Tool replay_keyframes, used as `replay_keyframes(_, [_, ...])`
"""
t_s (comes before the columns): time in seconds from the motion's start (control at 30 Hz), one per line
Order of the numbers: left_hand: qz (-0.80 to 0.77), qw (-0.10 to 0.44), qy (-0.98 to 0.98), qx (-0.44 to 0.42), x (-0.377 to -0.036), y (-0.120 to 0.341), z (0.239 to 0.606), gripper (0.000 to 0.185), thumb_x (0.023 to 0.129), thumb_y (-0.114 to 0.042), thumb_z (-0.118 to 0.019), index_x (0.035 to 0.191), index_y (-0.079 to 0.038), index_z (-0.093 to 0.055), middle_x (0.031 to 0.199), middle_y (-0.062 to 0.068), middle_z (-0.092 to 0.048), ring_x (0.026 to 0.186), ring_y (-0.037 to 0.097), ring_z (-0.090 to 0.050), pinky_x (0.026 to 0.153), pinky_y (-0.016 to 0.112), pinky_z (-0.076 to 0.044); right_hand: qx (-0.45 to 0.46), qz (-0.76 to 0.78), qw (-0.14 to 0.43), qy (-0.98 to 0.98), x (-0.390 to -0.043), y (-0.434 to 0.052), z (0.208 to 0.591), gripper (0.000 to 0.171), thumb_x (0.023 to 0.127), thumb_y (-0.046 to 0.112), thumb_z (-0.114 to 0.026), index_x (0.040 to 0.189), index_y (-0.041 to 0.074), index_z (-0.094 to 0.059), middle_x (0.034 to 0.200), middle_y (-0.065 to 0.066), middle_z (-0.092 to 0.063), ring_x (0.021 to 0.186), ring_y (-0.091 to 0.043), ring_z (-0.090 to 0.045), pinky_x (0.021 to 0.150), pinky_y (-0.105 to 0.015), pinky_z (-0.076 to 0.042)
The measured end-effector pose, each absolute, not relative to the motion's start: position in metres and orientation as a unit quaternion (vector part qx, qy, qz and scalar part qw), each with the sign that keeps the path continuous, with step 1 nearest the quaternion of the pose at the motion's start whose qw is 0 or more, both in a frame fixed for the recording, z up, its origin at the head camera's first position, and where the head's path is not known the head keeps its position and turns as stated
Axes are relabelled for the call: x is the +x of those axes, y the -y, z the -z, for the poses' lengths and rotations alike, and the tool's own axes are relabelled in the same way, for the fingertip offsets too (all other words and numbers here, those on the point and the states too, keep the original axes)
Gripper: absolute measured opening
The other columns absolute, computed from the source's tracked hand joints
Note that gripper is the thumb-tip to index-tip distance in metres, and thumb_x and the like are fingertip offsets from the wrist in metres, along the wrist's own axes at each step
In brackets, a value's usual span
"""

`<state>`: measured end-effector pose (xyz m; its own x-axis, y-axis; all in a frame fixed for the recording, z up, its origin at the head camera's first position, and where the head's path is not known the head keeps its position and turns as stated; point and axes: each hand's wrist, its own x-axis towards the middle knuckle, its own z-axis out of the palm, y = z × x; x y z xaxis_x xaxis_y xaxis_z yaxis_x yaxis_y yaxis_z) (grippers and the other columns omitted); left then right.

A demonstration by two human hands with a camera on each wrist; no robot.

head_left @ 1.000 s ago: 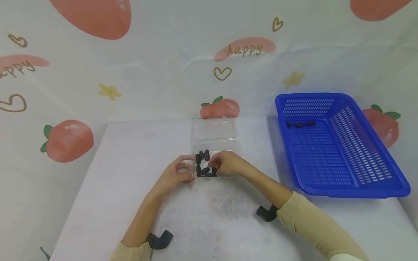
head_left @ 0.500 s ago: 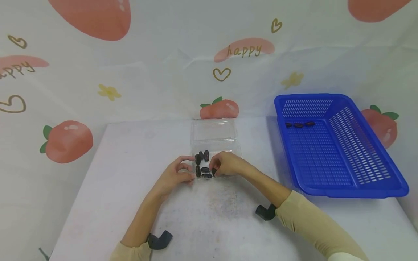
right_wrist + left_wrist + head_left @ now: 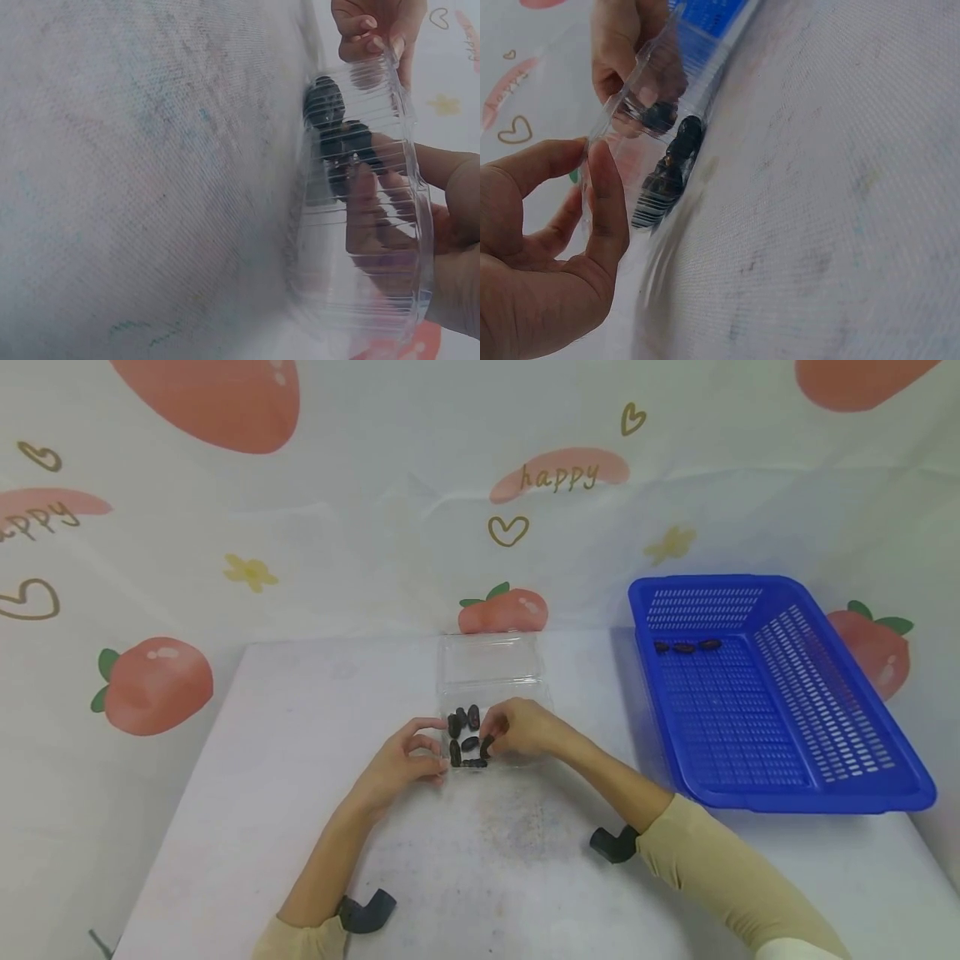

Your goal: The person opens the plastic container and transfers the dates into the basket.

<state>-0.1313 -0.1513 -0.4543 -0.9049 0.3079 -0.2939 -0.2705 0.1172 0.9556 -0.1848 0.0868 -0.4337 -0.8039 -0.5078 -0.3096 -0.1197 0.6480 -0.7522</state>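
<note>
Pinching a dark, elongated oval fruit [image 3: 487,747] in the fingers of the right hand [image 3: 527,727], near six o'clock inside an open, clear plastic clamshell box [image 3: 322,259]; gripping that box's edge at nine o'clock with the fingers of the left hand [image 3: 397,762]; beside more small dark fruits [image 3: 454,753] from seven to eleven o'clock; on a white tabletop [image 3: 315,710], with a perforated blue plastic basket [image 3: 742,718] at three o'clock

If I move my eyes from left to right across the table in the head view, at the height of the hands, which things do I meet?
Left hand → dark oval pieces lying in the clear container → right hand → blue basket.
</note>
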Motion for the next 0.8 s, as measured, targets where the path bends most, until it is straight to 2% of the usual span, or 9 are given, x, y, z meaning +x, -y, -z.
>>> replay_keyframes(0.2, [-0.663,0.218,-0.716,0.014,-0.131,0.151,0.455,0.062,0.085,0.005,-0.07,0.141,-0.007,-0.048,0.097,0.01,-0.055,0.076,0.021,-0.064,0.073,0.038,-0.06,-0.177,0.402,0.251,-0.863,-0.186,-0.089,0.43,0.016,0.079,0.006,-0.08,0.091,0.014,-0.072,0.086,0.003,-0.068,0.083,-0.014,-0.061,0.076,-0.028,-0.051])
replay_keyframes(0.5, [-0.66,0.219,-0.719,0.013,-0.132,0.152,0.455,0.061,0.085,0.004,-0.071,0.141,-0.007,-0.048,0.097,0.01,-0.055,0.075,0.022,-0.065,0.074,0.039,-0.06,-0.187,0.439,0.245,-0.844,-0.185,-0.099,0.42,0.022,0.083,0.005,-0.075,0.104,0.011,-0.075,0.097,-0.001,-0.068,0.085,-0.015,-0.068,0.071,-0.028,-0.056])
replay_keyframes(0.8, [-0.654,0.223,-0.723,0.019,-0.133,0.152,0.454,0.061,0.086,0.003,-0.07,0.141,-0.005,-0.046,0.096,0.01,-0.055,0.074,0.022,-0.065,0.074,0.039,-0.06,-0.201,0.451,0.215,-0.842,-0.184,-0.111,0.403,0.019,0.084,0.006,-0.078,0.102,0.011,-0.072,0.1,0.001,-0.07,0.089,-0.016,-0.069,0.081,-0.031,-0.057])
